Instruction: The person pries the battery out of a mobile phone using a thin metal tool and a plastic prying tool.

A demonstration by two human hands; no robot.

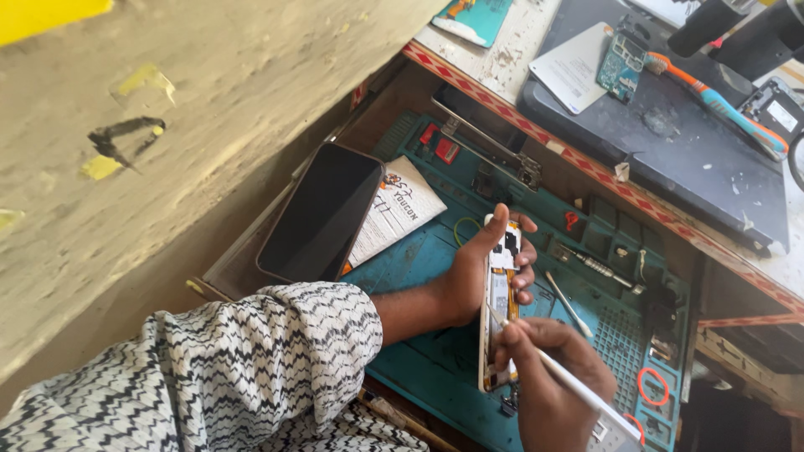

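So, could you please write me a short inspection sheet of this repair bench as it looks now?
Surface: teal repair mat in an open drawer, worn and stained.
Job's things: opened phone with its back off, white frame, held on edge over the mat.
Clutter: dark phone lying face up, paper slip, white stick, green circuit board, orange-and-blue toothbrush.
Grippers: left hand grips the opened phone; right hand holds a thin white tool against its inside.
Cables: thin green wire loop on the mat.
Surroundings: dark pad on the benchtop, rough pale wall on the left.
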